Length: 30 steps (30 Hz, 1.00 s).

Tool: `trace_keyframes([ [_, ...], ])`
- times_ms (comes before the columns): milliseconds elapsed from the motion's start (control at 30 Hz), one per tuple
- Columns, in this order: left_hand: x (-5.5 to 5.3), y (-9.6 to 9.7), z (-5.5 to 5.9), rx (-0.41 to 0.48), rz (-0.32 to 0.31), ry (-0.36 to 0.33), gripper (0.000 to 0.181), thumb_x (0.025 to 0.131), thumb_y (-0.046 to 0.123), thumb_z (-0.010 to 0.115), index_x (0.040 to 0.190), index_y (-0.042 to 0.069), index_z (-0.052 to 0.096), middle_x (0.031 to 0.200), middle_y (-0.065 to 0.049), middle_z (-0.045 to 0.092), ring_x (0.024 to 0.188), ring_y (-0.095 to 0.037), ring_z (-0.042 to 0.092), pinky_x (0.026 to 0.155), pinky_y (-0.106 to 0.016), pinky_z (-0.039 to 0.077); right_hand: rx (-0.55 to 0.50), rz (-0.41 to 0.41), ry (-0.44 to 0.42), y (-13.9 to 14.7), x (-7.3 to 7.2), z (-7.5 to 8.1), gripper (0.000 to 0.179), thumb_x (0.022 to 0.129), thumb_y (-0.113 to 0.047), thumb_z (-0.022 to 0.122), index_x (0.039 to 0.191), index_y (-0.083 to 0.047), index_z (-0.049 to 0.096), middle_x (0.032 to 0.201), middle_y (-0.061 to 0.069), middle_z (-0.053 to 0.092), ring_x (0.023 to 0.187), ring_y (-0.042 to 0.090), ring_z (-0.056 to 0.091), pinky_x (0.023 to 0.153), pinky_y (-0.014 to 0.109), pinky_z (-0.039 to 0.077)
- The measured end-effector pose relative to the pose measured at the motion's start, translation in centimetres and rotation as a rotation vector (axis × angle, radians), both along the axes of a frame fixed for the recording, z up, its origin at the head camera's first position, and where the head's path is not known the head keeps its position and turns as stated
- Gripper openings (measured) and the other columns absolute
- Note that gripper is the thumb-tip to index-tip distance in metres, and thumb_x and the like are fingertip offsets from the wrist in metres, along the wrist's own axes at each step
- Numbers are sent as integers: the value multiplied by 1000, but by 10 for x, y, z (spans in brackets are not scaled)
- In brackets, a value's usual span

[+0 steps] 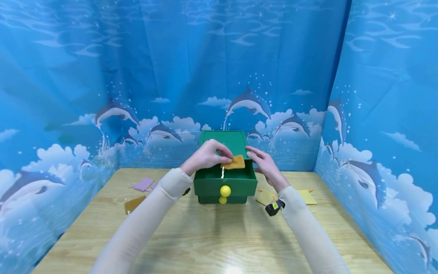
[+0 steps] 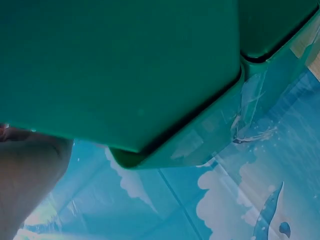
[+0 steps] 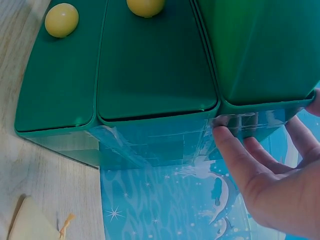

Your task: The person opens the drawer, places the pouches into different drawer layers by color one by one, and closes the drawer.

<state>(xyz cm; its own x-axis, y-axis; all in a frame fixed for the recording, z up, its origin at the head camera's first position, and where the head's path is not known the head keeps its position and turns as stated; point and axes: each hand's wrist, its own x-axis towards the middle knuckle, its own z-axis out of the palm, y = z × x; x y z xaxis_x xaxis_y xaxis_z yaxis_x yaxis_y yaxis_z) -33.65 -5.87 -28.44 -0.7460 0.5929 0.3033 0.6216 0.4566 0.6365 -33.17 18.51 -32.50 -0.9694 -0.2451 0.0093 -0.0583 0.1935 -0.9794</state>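
My left hand [image 1: 210, 154] pinches a small orange-brown drawstring pouch [image 1: 237, 162] by one end. Its white cord hangs down over the pulled-out top drawer [image 1: 209, 187] of a green drawer unit [image 1: 221, 137]. In the left wrist view only part of the left hand [image 2: 37, 165] shows, its fingers hidden behind the drawer. With fingers extended, my right hand [image 1: 267, 166] rests against the unit's right side. Up close in the right wrist view, the right hand's fingertips [image 3: 222, 132] touch the taped side wall beside the top drawer.
Lower drawers with yellow knobs [image 3: 62, 20] are closed. Left on the wooden table [image 1: 219, 236] lie a purple pouch [image 1: 143, 184] and a brown pouch [image 1: 134, 204]. Yellow pouches [image 1: 307, 197] lie at the right. A blue dolphin-print curtain [image 1: 164, 76] surrounds the table's back and sides.
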Motion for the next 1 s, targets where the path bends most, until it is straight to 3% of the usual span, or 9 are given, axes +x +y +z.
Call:
trace_keyframes([
  [167, -4, 4, -3, -37, -6, -15, 9, 89, 16, 73, 96, 17, 79, 99, 2, 74, 89, -12, 64, 77, -28, 56, 1, 1, -5, -1, -1, -1, 52, 104, -37, 47, 153, -22, 37, 162, 9, 23, 148, 37, 23, 111, 60, 35],
  [533, -7, 10, -6, -72, -34, 26, 8, 88, 16, 74, 94, 15, 79, 92, 3, 75, 81, -7, 68, 75, -24, 57, 12, -5, 1, 0, 1, -1, 53, 104, -38, 48, 153, -23, 37, 162, 8, 24, 148, 37, 23, 111, 61, 34],
  [833, -5, 10, -8, -85, -7, 44, 14, 89, 15, 73, 101, 7, 77, 96, 0, 74, 85, -9, 68, 77, -25, 57, 0, -1, 2, 0, 1, -1, 52, 104, -37, 48, 153, -23, 37, 163, 8, 23, 148, 38, 22, 112, 60, 34],
  [1000, -4, 7, -7, -59, 2, 41, 14, 90, 16, 72, 101, 10, 77, 97, 1, 74, 86, -10, 67, 77, -26, 57, -5, 1, 3, 0, 0, -1, 52, 104, -36, 47, 153, -22, 36, 163, 8, 22, 148, 38, 22, 111, 60, 34],
])
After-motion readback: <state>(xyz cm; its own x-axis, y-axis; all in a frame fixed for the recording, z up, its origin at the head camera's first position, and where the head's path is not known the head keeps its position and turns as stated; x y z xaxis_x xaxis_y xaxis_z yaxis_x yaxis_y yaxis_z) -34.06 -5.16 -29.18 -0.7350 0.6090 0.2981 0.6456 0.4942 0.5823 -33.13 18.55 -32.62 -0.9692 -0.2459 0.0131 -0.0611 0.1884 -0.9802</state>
